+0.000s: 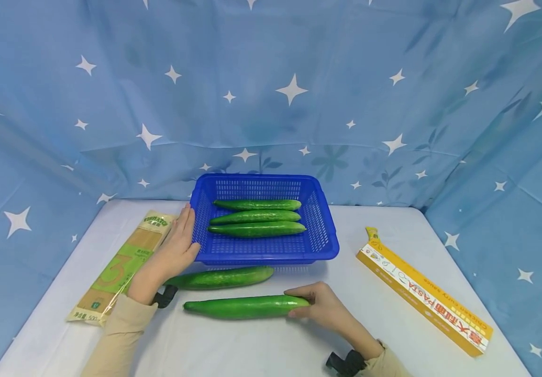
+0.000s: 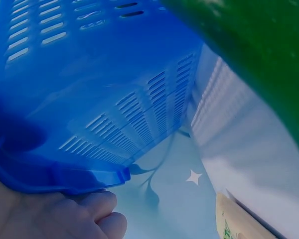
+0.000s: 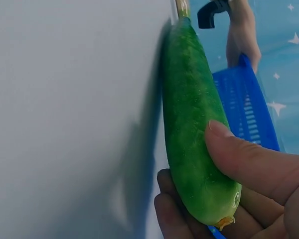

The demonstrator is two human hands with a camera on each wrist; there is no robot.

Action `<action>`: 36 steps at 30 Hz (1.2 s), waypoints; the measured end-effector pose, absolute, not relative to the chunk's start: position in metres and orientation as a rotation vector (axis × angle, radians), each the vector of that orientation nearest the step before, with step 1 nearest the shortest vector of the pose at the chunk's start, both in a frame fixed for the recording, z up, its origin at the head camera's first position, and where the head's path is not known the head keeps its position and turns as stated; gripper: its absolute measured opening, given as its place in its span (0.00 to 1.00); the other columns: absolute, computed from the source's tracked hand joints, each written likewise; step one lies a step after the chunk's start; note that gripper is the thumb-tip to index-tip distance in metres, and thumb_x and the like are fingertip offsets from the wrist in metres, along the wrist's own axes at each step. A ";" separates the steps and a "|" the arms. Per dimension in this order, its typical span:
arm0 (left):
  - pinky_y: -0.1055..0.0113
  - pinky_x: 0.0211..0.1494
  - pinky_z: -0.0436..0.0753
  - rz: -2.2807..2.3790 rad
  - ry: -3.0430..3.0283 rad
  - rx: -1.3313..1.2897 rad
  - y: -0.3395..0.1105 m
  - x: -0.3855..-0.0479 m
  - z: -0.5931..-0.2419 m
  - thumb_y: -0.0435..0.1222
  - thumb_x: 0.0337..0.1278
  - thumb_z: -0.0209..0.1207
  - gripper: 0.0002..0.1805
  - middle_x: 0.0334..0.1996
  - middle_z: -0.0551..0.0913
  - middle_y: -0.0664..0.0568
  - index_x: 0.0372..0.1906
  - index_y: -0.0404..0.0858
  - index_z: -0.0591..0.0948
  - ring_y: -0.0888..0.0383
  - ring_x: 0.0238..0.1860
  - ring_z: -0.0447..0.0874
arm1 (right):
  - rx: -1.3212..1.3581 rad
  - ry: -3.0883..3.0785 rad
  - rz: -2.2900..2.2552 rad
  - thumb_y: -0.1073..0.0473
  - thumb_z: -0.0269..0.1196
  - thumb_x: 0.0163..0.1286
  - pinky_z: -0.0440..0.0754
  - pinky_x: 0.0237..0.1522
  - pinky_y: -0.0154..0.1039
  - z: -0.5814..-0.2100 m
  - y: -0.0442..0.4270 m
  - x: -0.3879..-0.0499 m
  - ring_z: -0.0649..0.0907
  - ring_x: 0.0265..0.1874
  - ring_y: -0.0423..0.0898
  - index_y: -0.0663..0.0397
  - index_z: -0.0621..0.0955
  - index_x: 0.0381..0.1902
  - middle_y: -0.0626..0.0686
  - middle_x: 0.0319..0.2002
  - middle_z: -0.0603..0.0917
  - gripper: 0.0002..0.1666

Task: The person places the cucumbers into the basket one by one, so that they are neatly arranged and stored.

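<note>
In the head view my right hand (image 1: 322,305) grips the right end of a green cucumber (image 1: 244,307) at the front of the table. The right wrist view shows the thumb on one side of this cucumber (image 3: 189,109) and fingers curled beneath it. My left hand (image 1: 174,256) rests with straight fingers along the left side of a blue plastic basket (image 1: 266,256); in the left wrist view its fingers lie against the rim. Three cucumbers (image 1: 256,229) lie side by side in the basket. Another cucumber (image 1: 225,277) lies on the table just in front of it, partly behind my left wrist.
A flat noodle packet (image 1: 115,267) lies at the left, partly under my left forearm. At the right a yellow pasta box (image 1: 426,298) lies at a slant. Behind the white table (image 1: 233,351) hangs a blue star-patterned curtain (image 1: 261,125).
</note>
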State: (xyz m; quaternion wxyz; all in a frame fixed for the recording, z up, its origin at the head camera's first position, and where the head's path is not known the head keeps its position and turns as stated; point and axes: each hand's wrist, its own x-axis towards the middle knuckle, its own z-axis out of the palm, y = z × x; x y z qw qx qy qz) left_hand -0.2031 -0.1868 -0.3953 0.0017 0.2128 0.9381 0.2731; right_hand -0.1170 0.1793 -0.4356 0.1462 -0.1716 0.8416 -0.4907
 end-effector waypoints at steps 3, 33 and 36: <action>0.41 0.76 0.38 0.856 2.944 0.672 -0.187 -0.203 -0.395 0.31 0.71 0.44 0.40 0.77 0.29 0.32 0.76 0.24 0.36 0.37 0.77 0.28 | -0.475 2.410 -1.428 0.64 0.75 0.54 0.82 0.40 0.32 -0.432 0.189 -0.116 0.84 0.39 0.42 0.65 0.86 0.49 0.56 0.43 0.89 0.23; 0.40 0.76 0.38 0.848 2.951 0.681 -0.187 -0.206 -0.398 0.30 0.69 0.47 0.42 0.77 0.28 0.32 0.76 0.24 0.36 0.39 0.77 0.27 | -0.426 2.584 -1.503 0.64 0.73 0.58 0.83 0.33 0.33 -0.331 0.207 -0.144 0.84 0.33 0.45 0.59 0.85 0.56 0.57 0.45 0.87 0.26; 0.41 0.76 0.38 0.848 2.949 0.659 -0.187 -0.206 -0.398 0.30 0.67 0.46 0.43 0.77 0.28 0.33 0.76 0.25 0.35 0.40 0.77 0.26 | -0.381 2.644 -1.462 0.64 0.73 0.58 0.79 0.28 0.32 -0.334 0.204 -0.160 0.81 0.30 0.44 0.58 0.85 0.56 0.57 0.44 0.87 0.25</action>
